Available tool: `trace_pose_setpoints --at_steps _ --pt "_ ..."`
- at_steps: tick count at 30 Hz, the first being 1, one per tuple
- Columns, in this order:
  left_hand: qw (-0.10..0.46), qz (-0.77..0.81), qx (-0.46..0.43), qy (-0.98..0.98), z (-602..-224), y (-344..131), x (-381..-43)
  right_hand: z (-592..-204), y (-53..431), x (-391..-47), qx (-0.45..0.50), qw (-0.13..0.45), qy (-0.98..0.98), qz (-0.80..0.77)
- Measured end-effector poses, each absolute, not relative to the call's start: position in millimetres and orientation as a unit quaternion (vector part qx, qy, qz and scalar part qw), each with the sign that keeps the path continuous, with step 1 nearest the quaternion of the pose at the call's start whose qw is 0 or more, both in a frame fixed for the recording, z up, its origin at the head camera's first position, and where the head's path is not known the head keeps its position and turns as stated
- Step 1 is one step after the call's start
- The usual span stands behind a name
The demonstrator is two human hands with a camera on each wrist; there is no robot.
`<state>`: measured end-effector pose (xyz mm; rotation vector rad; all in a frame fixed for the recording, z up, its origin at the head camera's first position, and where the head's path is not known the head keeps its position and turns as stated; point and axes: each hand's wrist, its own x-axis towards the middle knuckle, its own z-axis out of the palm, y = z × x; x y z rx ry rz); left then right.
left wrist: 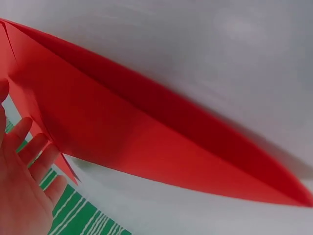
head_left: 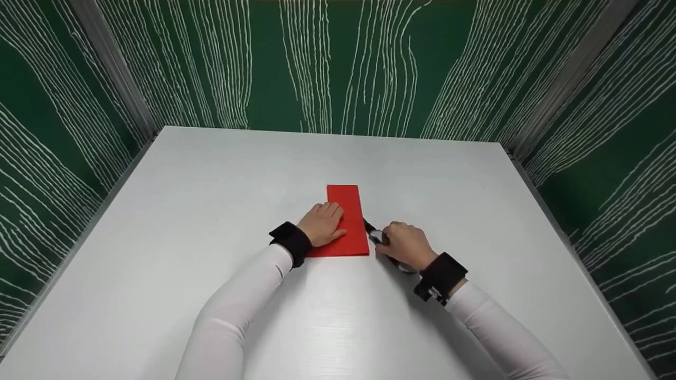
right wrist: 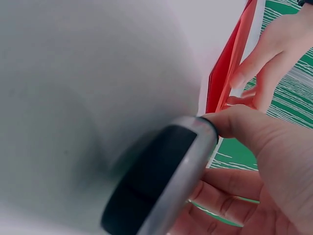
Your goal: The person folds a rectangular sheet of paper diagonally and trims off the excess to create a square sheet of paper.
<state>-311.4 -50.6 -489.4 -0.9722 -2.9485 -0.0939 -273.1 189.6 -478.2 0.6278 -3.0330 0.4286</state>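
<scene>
A folded red sheet of paper [head_left: 351, 227] lies lengthwise on the white table, its layers slightly apart along the fold seen in the left wrist view. My left hand [head_left: 322, 224] rests on its left part with the fingers extended over it. To the right of the paper, my right hand [head_left: 406, 244] grips a black-and-grey hand tool [right wrist: 164, 171] with a thick, rounded body. The tool's narrow dark end [head_left: 368, 225] points at the paper's right edge and meets it in the head view. Much of the tool is covered by my fingers; its exact kind I cannot tell.
The white table [head_left: 211, 169] extends around the paper on all sides. Green walls [head_left: 354, 63] with white wavy lines stand behind and at both sides, with grey posts [head_left: 575, 74] at the corners. Black wrist bands [head_left: 443, 275] sit on both wrists.
</scene>
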Motion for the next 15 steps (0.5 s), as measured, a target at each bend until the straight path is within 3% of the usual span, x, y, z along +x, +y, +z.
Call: trace_pose_setpoints --at_steps 7,10,15 --pt "0.072 0.017 -0.311 -0.947 -495 -45 -318 -480 189 -272 0.201 0.006 -0.97 0.134" --pt "0.059 0.005 -0.305 -0.951 -497 -46 -320 -480 189 -271 0.2 0.011 -0.97 0.134" --pt "-0.009 -0.029 -0.279 -0.96 -498 -47 -325 -479 189 -272 0.198 0.019 -0.971 0.133"
